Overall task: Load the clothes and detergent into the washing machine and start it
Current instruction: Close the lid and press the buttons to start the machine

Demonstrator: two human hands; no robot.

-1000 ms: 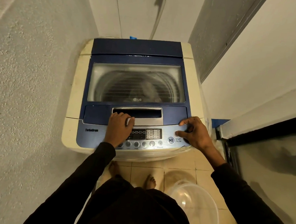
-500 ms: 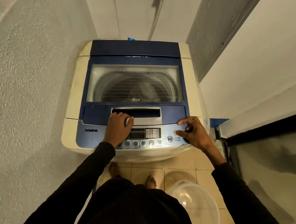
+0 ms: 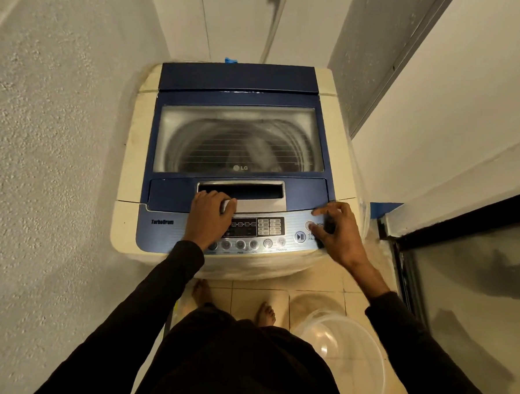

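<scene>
A cream and blue top-loading washing machine (image 3: pixel 134 148) stands in front of me with its glass lid (image 3: pixel 240 141) down. Through the glass I see the drum, its contents blurred. My left hand (image 3: pixel 209 218) rests palm down on the control panel (image 3: pixel 160 233), fingers curled at the silver lid handle (image 3: pixel 252 196). My right hand (image 3: pixel 338 231) hovers over the panel's right end, thumb tip on the round power button (image 3: pixel 309 225). The start/pause button (image 3: pixel 299 237) lies just left of it, uncovered. No detergent is in view.
A clear plastic basin (image 3: pixel 344 349) sits on the tiled floor by my right foot. Rough walls close in on the left and behind the machine. A dark-framed glass door (image 3: pixel 460 267) stands at the right.
My right thumb has shifted slightly on the power button area. The left hand has stayed on the handle and the lid remains down.
</scene>
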